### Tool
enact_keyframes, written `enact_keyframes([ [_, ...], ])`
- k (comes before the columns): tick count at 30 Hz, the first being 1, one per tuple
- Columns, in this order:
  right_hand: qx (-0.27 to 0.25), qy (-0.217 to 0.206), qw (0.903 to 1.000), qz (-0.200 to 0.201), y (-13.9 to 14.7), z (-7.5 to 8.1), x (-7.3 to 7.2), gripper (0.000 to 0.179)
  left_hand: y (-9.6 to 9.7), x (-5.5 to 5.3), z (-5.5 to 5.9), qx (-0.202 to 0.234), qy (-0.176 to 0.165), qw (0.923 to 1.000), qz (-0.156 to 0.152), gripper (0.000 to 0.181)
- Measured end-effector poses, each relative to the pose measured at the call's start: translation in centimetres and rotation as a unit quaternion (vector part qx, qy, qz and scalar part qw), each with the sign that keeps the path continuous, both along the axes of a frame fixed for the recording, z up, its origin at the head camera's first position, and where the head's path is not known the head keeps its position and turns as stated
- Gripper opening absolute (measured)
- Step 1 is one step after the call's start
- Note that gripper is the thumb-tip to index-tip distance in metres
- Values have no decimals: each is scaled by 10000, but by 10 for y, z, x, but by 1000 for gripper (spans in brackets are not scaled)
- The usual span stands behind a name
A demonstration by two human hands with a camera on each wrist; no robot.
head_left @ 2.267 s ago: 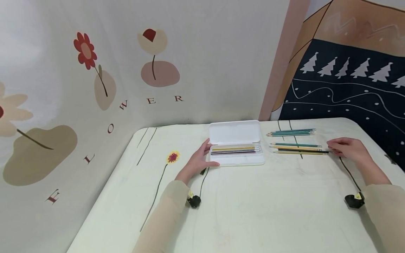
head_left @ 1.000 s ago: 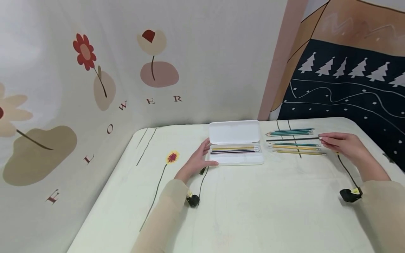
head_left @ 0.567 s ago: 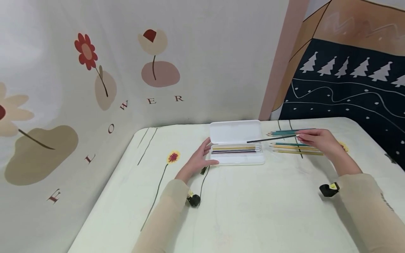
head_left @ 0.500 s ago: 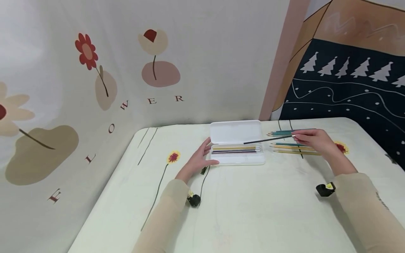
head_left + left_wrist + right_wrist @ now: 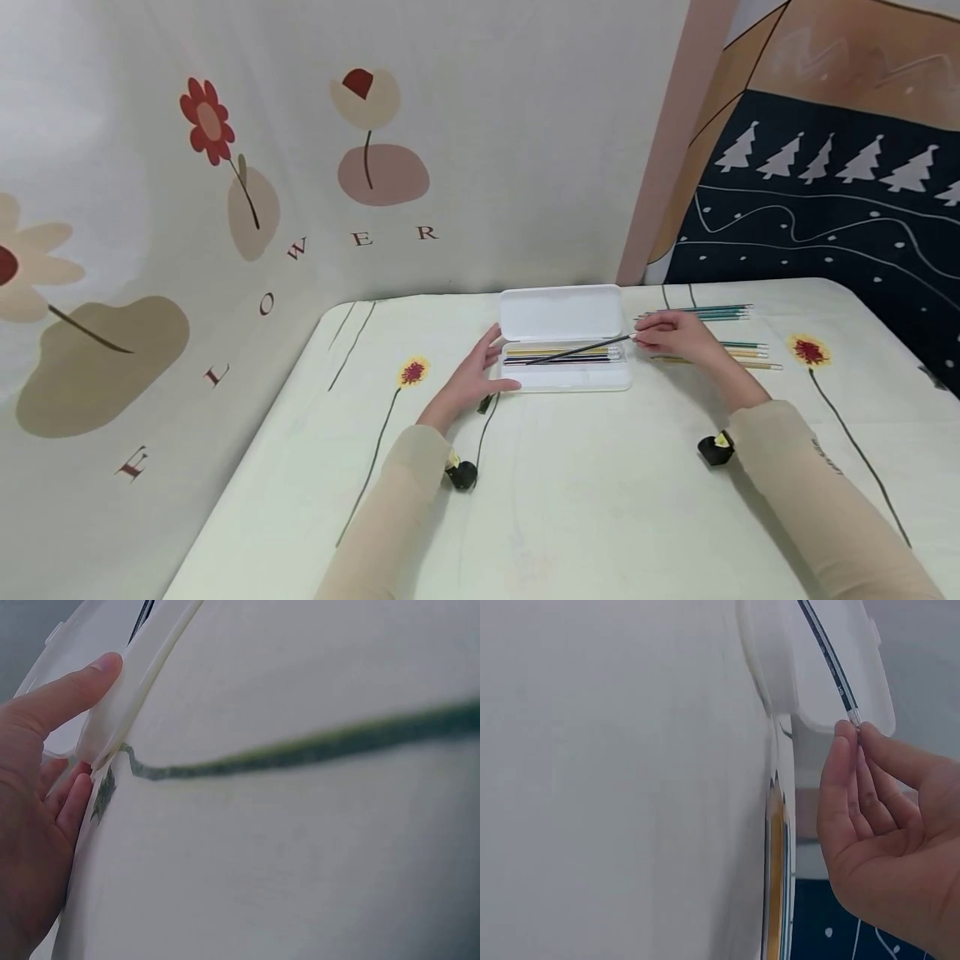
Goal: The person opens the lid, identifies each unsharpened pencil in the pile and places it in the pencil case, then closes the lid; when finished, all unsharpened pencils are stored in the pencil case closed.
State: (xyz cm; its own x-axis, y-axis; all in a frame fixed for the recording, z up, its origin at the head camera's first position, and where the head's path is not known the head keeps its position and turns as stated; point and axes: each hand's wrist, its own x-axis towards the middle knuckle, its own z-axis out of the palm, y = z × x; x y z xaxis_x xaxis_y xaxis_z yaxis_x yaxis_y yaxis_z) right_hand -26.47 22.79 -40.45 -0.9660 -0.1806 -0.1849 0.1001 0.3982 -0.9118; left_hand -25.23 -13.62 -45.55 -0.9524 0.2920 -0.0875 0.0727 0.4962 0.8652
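Observation:
My left hand (image 5: 471,377) holds the left end of an open white pencil case (image 5: 558,382), thumb along its near edge and fingers by the far corner. In the left wrist view, the thumb lies against the case wall (image 5: 146,690). Between thumb and fingertips, my right hand (image 5: 681,340) pinches the eraser end of a dark pencil (image 5: 573,352). This pencil slants leftward over the case, its far end lower, overlapping several pencils (image 5: 517,361) lying inside. The right wrist view shows its dark shaft with pale stripes (image 5: 826,654) and the pinching fingertips (image 5: 843,733).
Behind my right hand lies a group of green pencils (image 5: 723,313). Yellow pencils (image 5: 761,366) and a green pencil (image 5: 746,345) lie right of the case, partly hidden by that hand. The case lid (image 5: 561,312) stands raised at the back, near the patterned wall cloth (image 5: 525,208).
My right hand has picked the dark pencil out of the nearer group and carried it left, and the pencil now slants over the case. The left hand has stayed at the case.

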Motion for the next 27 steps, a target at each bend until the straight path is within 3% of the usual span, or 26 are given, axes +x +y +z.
enact_keyframes([
  [7, 1049, 489, 9928, 300, -14, -8, -9, 31, 1, 0, 0, 42, 95, 9999, -30, 113],
  [10, 1164, 551, 9909, 383, -17, -8, -9, 30, 1, -1, -1, 59, 112, 9999, -52, 114],
  [13, 1159, 589, 9914, 168, -22, -5, -7, 35, 1, -1, -1, 57, 153, 9998, -99, 115],
  [16, 963, 725, 9925, -184, -27, 0, -5, 48, 1, 0, 0, 121, 211, 9996, -142, 117],
  [18, 748, 912, 9929, -177, -30, 3, -5, 59, 0, 1, 0, 171, 249, 9994, -148, 118],
  [22, 140, 901, 9954, 306, -35, 8, -5, 65, -1, 3, 0, 293, 258, 9991, -137, 122],
  [27, -393, 366, 9962, 688, -32, 7, -5, 60, -2, 2, 0, 241, 296, 9989, -282, 116],
])
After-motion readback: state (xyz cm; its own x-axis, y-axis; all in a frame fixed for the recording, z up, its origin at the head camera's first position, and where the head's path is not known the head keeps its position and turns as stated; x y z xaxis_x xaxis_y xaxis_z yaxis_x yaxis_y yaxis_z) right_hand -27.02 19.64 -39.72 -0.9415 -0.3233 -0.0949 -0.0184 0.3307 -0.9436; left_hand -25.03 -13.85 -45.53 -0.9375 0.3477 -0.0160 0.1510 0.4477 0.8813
